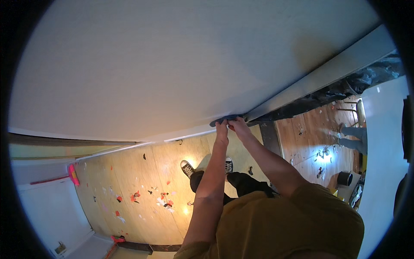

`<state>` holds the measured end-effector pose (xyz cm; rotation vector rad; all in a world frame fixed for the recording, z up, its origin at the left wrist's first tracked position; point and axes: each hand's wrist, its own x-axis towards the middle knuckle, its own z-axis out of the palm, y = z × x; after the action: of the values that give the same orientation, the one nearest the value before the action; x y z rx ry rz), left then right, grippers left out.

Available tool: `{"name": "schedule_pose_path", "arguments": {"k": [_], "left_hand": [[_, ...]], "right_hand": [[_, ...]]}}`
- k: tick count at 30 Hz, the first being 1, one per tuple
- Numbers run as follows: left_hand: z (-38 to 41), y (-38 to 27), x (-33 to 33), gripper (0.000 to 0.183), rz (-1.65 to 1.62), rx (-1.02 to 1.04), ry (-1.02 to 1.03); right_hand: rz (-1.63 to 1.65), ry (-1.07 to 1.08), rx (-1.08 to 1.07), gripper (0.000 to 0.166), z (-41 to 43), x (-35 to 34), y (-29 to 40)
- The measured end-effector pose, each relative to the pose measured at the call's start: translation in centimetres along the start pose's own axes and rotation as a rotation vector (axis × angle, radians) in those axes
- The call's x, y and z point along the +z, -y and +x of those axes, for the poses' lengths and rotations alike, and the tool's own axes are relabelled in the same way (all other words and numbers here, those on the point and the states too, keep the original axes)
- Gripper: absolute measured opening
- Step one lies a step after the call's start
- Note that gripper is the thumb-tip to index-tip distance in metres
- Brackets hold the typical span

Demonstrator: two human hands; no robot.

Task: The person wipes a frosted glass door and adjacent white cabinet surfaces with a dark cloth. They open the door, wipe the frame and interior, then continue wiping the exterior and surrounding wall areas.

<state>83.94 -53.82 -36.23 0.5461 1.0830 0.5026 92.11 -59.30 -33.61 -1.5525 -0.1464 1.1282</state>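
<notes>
Both my arms stretch forward to the foot of a large pale wall. My left hand and my right hand are side by side on a dark, flat, elongated piece lying along the wall's lower edge. The piece looks soft; its material is not clear. Its right end lies near the corner where a pale trim strip meets the wall. A small reddish bit shows between my hands. My fingers partly cover the piece.
Torn red, white and black scraps litter the wood floor. Black plastic sheeting hangs beside the trim. Beyond a dark threshold are another person's legs, a chair and a dark round container. A white door stands at lower left.
</notes>
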Motion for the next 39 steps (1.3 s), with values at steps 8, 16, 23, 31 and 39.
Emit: {"name": "schedule_pose_path", "arguments": {"k": [8,16,23,31,39], "left_hand": [[2.4,3.2,-1.6,0.014,0.050,0.067,-0.007],[1.3,0.2,-6.4,0.015,-0.296,0.012,0.186],[1.9,-1.0,-11.8,0.022,-0.334,0.032,0.230],[5.8,0.8,-15.5,0.021,-0.290,0.053,0.149],[1.0,-3.3,-18.2,0.023,-0.380,0.234,0.266]], "right_hand": [[0.073,-0.212,0.020,0.017,5.2,-2.0,-5.6],[-0.248,-0.320,-0.096,0.034,7.0,3.0,-8.9],[-0.027,-0.226,-0.200,0.021,3.0,8.5,-7.7],[0.052,-0.214,-0.058,0.022,5.5,9.7,-10.6],[0.204,0.012,-0.145,0.022,0.2,14.5,-8.0]]}}
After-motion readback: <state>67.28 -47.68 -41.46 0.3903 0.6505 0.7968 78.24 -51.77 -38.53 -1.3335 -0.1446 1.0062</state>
